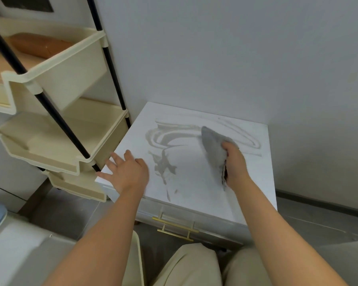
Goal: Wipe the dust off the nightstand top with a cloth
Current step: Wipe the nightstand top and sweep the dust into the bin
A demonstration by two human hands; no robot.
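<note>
I am gripping the grey cloth [213, 147] in my right hand [234, 164] on the nightstand top [194, 195], with the dust smears [163, 139] lying to its left (toward my left hand [128, 172], resting open-fingered at the left edge).

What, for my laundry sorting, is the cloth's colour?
The cloth is grey; the head view shows it best.
</note>
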